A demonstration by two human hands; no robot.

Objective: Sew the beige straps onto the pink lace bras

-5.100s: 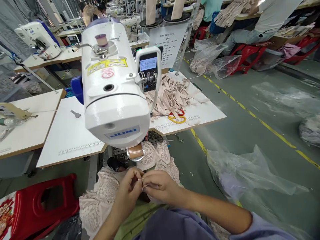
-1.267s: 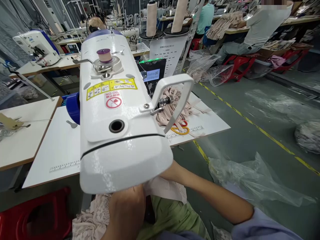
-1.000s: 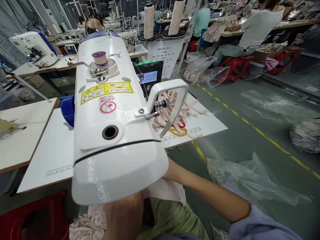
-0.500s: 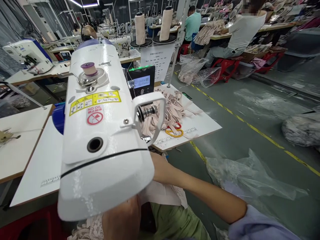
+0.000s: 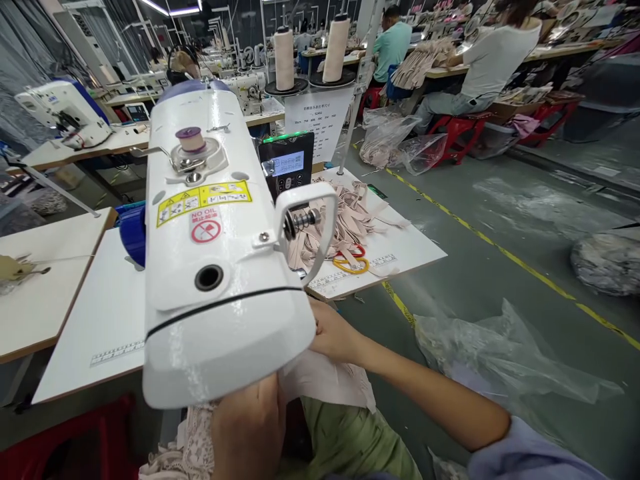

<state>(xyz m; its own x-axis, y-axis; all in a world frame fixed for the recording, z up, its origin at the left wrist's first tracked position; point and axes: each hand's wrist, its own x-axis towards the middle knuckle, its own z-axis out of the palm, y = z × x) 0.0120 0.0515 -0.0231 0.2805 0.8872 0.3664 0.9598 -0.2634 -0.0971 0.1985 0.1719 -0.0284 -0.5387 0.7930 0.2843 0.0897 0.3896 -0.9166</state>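
Note:
A white sewing machine head [image 5: 215,247] fills the middle of the view and hides most of both my hands. My left hand [image 5: 247,427] shows only its back below the machine, resting on pale pink lace fabric [image 5: 193,440]; its fingers are hidden. My right hand [image 5: 333,333] reaches under the machine's right side, fingers tucked out of sight, above a plain pink fabric piece [image 5: 325,383] on my lap.
On the white table [image 5: 400,250], beige straps [image 5: 345,223] lie piled beside yellow-and-red scissors [image 5: 353,260]. A control panel [image 5: 287,167] stands behind the machine. Clear plastic bags [image 5: 495,360] lie on the floor at right. Other people sit sewing at the back.
About five seconds ago both hands pinched fabric in plain view below the machine. The view has since risen, and the machine head now covers their fingers. In the last second my right hand shows slightly more.

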